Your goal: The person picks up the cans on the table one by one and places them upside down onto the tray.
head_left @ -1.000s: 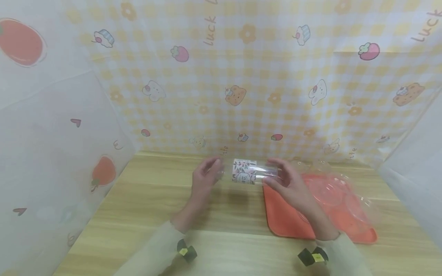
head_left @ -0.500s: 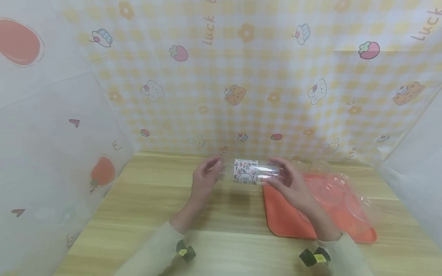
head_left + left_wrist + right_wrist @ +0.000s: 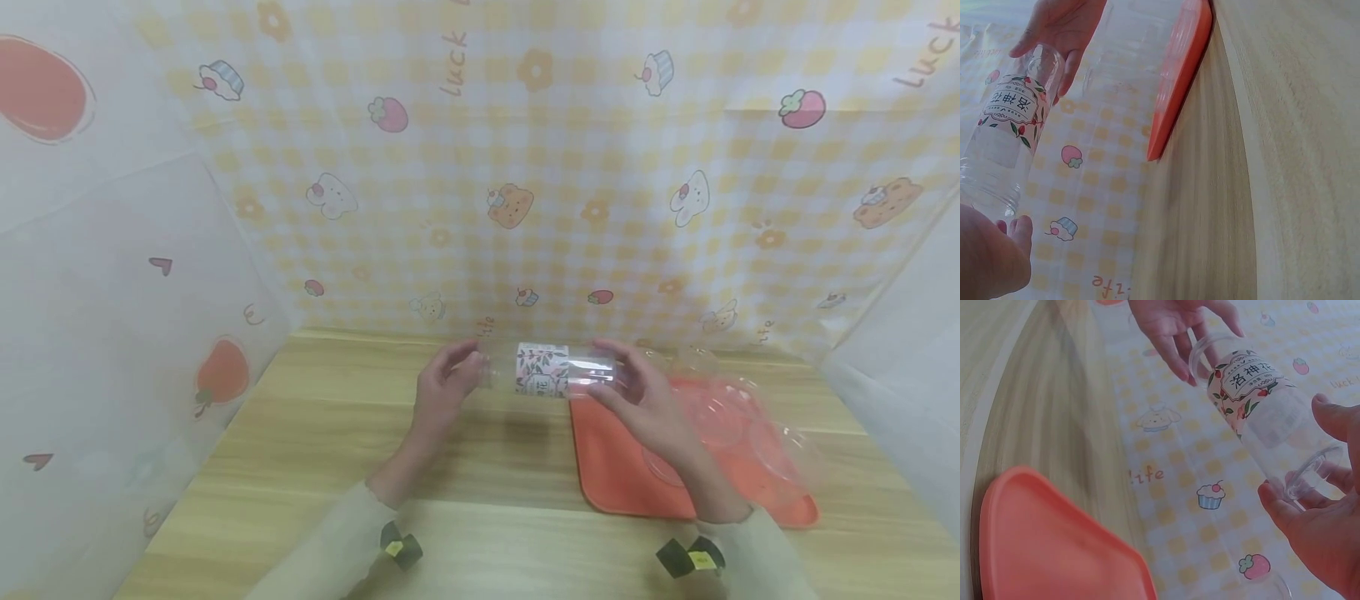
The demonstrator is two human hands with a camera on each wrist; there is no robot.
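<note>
A clear plastic jar (image 3: pixel 542 370) with a flowered paper label lies sideways in the air between both hands, above the table. My left hand (image 3: pixel 447 385) holds its left end with thumb and fingers; the ringed, open-looking end shows beside them in the right wrist view. At the other end, my right hand (image 3: pixel 648 408) grips the jar, thumb on the near side and fingers on the far side. Through the clear wall of the jar (image 3: pixel 1272 419) nothing inside can be made out. The left wrist view has the label upside down on the jar (image 3: pixel 1013 112).
An orange-red tray (image 3: pixel 607 487) lies on the wooden table (image 3: pixel 315 467) at the right, partly under the right forearm. Several clear, rounded plastic pieces (image 3: pixel 716 417) lie on it and around it. Behind the table hangs a yellow checked cloth (image 3: pixel 450 250).
The right hand and the jar have shifted slightly to the right, with the label sliding away from the left hand. The left hand stays nearly in place.
</note>
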